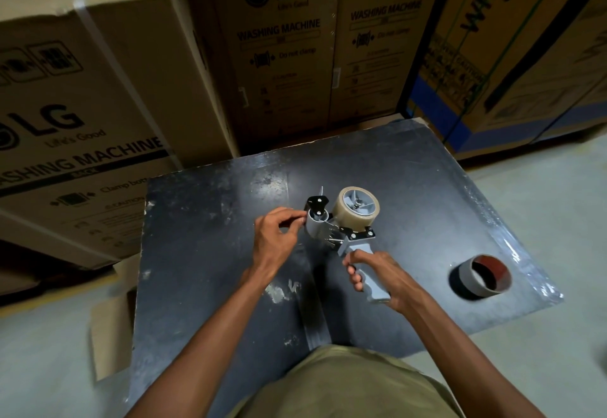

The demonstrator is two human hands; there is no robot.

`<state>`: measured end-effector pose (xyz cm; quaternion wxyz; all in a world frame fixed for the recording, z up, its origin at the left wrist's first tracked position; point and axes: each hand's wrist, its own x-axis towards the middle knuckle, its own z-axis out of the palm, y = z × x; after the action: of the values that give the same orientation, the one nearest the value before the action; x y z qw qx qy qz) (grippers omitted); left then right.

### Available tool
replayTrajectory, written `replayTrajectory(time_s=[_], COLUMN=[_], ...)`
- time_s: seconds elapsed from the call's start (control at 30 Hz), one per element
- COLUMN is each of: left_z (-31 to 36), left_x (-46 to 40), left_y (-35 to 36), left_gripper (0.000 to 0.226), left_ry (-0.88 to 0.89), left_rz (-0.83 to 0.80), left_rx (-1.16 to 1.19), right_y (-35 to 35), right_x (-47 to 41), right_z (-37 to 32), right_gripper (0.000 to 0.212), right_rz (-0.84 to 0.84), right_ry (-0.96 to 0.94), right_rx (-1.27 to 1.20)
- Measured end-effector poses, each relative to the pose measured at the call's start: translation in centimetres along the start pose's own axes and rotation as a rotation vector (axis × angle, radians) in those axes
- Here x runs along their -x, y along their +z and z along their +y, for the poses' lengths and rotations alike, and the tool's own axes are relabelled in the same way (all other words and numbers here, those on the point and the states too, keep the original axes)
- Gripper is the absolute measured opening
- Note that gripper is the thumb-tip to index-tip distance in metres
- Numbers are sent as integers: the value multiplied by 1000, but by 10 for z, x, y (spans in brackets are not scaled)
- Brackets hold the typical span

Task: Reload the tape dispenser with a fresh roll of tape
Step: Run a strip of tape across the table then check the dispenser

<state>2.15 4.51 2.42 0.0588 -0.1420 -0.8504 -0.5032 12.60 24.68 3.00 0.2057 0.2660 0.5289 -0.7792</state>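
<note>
My right hand [377,273] grips the tape dispenser [345,227] handle; left-hand fingers [289,217] pinch at its roller, and should draw the tape end flat, untwisted.

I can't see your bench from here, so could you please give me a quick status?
Right hand grips dispenser handle. Left hand pinching at front roller. Fresh roll mounted. Empty core aside, nothing blocking.

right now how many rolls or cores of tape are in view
2. A roll sits mounted on the dispenser, whose handle the right hand holds. An empty core lies on the table, far right. Others may be hidden.
</note>
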Motion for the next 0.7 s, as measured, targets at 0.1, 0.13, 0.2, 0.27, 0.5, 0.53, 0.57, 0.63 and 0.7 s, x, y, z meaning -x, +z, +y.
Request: replayTrajectory(time_s=[0.1,0.13,0.2,0.27,0.5,0.53,0.57,0.63,0.7], left_z=[3,4,3,1,-7,-7,-7,-6,-6], left_x=[0,0,1,2,5,5,6,12,21], left_y=[2,3,4,5,8,8,10,14,21], left_gripper=[15,14,12,14,44,47,50,57,61], left_ry=[71,97,132,144,85,58,32,-24,-62], left_rz=[-16,-18,-17,-19,-190,-206,-219,-247,-252], left_rx=[-33,-42,-51,-39,25,50,80,149,175], right_y=[-1,-2,-3,-4,-3,-4,-4,-3,0], right_x=[0,0,1,2,0,-1,-1,-2,-3], right_z=[2,3,4,5,1,1,0,0,-2], right_gripper=[7,8,8,8,18,18,19,18,10], right_rz=[1,0,-2,0,9,7,5,3,6], right_ry=[5,6,9,9,0,-2,0,10,11], right_rx=[-9,-11,-13,-17,-77,-84,-99,-138,-169])
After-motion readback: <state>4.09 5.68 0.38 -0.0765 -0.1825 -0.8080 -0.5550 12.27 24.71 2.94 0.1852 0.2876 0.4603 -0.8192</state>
